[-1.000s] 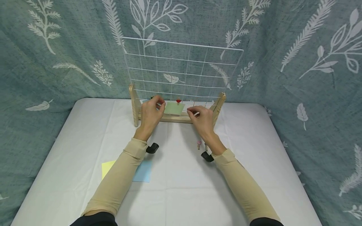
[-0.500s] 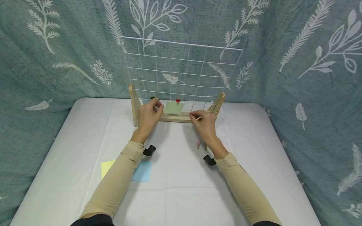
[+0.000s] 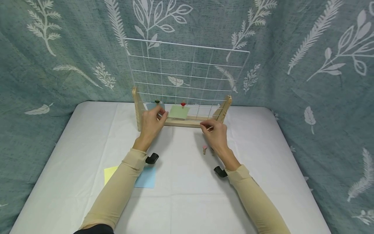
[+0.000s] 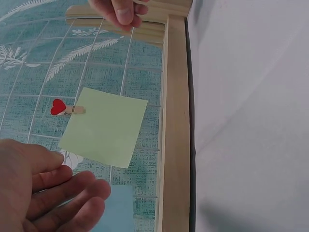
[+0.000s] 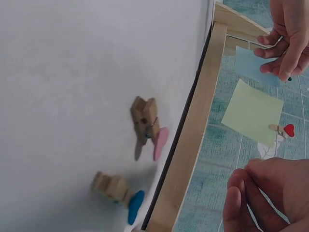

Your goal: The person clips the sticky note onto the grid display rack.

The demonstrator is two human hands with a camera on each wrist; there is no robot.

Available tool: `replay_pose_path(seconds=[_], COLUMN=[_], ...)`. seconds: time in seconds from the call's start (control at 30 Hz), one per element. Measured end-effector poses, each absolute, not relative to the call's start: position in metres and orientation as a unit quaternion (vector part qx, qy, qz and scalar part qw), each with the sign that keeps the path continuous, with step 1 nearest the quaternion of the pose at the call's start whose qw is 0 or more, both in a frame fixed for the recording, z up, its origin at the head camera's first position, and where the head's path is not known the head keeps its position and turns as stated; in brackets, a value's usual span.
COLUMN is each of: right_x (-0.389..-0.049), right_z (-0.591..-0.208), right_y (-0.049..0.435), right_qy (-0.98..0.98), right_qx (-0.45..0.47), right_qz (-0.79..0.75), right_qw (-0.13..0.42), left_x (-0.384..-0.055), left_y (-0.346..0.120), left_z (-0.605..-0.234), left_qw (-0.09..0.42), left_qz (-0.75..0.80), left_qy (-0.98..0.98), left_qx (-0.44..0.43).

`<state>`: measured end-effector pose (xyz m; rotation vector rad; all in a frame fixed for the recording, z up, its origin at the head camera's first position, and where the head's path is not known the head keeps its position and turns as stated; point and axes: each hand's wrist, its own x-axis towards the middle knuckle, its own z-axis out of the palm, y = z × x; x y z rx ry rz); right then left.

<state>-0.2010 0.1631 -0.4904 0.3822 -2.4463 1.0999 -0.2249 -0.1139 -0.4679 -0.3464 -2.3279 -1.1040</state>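
Observation:
A light green paper note (image 3: pixel 179 112) hangs on a white wire grid (image 3: pixel 187 45), held by a clothespin with a red heart (image 4: pixel 59 107). My left hand (image 3: pixel 152 122) is just left of this note, fingers loosely bent, with nothing seen in them. Partly behind that hand hangs a blue note (image 4: pixel 120 208), with a dark green clothespin (image 3: pixel 157 101) at its top. My right hand (image 3: pixel 215 132) is in front of the grid's lower right; its thumb and fingertips are close together and no object shows between them. Below it lies a clothespin with a pink heart (image 5: pixel 147 121).
A clothespin with a blue top (image 5: pixel 118 189) lies near the pink one. The grid stands in a wooden base (image 3: pixel 184 123) at the table's back edge. A yellow note (image 3: pixel 109 173) and another blue note (image 3: pixel 146 178) lie front left, partly under the left forearm.
Both hands have drawn back from the green note: the right moves right and toward the front, the left slightly left and down. The note stays hanging; the dark green clothespin shows more.

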Motion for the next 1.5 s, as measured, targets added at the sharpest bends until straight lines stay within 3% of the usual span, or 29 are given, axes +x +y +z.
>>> replay_pose_path(seconds=[0.63, 0.93, 1.5], right_x=[-0.183, -0.173, -0.155], right_z=[-0.503, -0.515, -0.517], right_y=[0.193, 0.210, 0.235], right_qy=[-0.890, -0.902, -0.932], right_qx=[0.105, 0.066, 0.033], right_qz=[0.399, 0.383, 0.342], right_qw=[0.195, 0.185, 0.118], left_x=[-0.214, -0.204, -0.191], left_y=[-0.120, -0.127, -0.139], left_z=[-0.478, -0.484, -0.488], left_qw=[0.281, 0.259, 0.245], left_qz=[-0.383, -0.381, -0.366], left_qy=[-0.869, -0.878, -0.891], left_qx=[-0.136, -0.129, -0.113])
